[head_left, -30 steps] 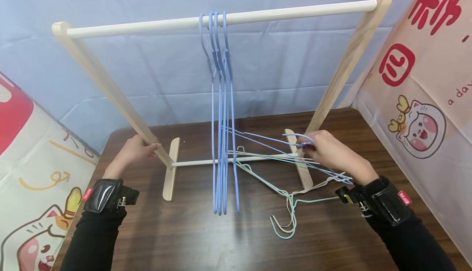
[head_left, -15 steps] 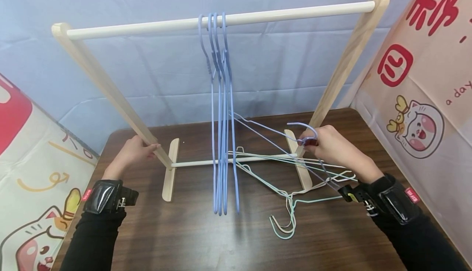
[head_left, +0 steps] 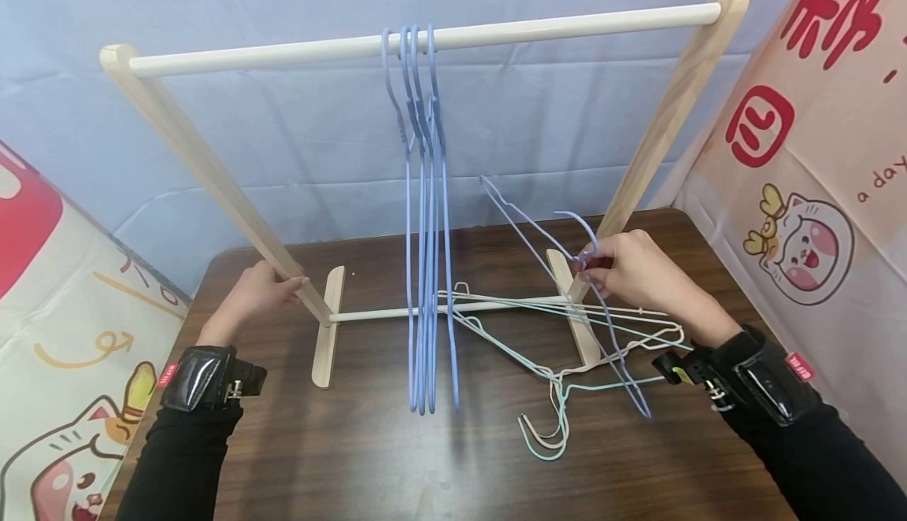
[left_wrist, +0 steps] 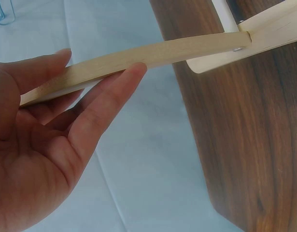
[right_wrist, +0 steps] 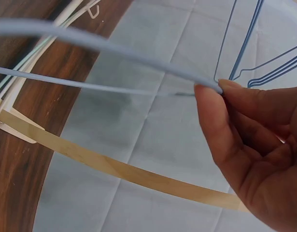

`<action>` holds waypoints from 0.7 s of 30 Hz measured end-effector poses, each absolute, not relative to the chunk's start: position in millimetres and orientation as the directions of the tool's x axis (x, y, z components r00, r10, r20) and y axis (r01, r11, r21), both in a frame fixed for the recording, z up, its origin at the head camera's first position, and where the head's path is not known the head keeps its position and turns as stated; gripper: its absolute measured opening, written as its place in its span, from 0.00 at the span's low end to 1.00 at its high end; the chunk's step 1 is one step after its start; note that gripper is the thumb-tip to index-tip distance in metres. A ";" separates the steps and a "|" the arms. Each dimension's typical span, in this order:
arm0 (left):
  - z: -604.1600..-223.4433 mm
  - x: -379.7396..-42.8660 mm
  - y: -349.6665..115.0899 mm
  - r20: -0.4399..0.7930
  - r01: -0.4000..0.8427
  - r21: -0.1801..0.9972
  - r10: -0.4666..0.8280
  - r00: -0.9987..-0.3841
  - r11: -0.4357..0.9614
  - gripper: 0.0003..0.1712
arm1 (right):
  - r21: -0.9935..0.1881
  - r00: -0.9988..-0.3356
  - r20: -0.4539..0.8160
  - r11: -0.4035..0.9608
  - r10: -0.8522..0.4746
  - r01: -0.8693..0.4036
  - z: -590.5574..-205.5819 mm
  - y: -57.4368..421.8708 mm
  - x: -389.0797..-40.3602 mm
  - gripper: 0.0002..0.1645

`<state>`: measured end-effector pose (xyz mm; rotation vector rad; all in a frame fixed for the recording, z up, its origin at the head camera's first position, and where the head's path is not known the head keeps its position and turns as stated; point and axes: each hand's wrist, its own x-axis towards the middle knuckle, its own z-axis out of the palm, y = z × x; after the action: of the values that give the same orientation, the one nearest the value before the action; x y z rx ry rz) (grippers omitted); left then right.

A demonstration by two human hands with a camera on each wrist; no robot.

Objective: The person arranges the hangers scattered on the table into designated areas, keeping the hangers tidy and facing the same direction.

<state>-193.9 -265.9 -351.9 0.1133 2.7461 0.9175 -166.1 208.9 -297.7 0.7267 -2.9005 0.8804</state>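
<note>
Step in hand: a blue hanger (head_left: pixel 567 269) is lifted off the pile near the right edge of the table (head_left: pixel 397 466); by my reading it is partway between the pile and the top rail (head_left: pixel 425 35), not yet hung.
Right hand: the right hand (head_left: pixel 634 273) pinches the hanger at the neck just below its hook, thumb and fingertips (right_wrist: pixel 220 87) closed on the wire.
Hanger's place: it hangs tilted in the air beside the rack's right leg (head_left: pixel 666 120), one shoulder up toward the back edge, the other end down near the pile; the hook curls just above the fingers.
Left hand: the left hand (head_left: pixel 251 297) rests on the rack's left leg (head_left: pixel 205 167) low down, fingers (left_wrist: pixel 107 99) nearly straight along the wood, thumb on the other side.
Rack: four blue hangers (head_left: pixel 425 214) hang side by side at the middle of the rail.
Pile: pale green and white hangers (head_left: pixel 560 379) lie tangled across the rack's right foot, toward the front right corner.
Next move calls for: I'd judge, raising the hook clear of the rail and turning it so the opening drops over, beside the hung ones, without snagging the pile.
</note>
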 end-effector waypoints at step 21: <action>-350.5 -194.1 -264.1 -0.190 0.008 0.602 0.152 -0.970 0.799 0.21 | -0.671 -0.921 0.119 0.653 -0.371 -0.350 -273.5 193.2 -169.4 0.05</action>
<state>-194.1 -264.1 -350.5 0.1243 2.7585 0.9214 -169.4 193.2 -273.5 0.6290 -2.8825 1.1602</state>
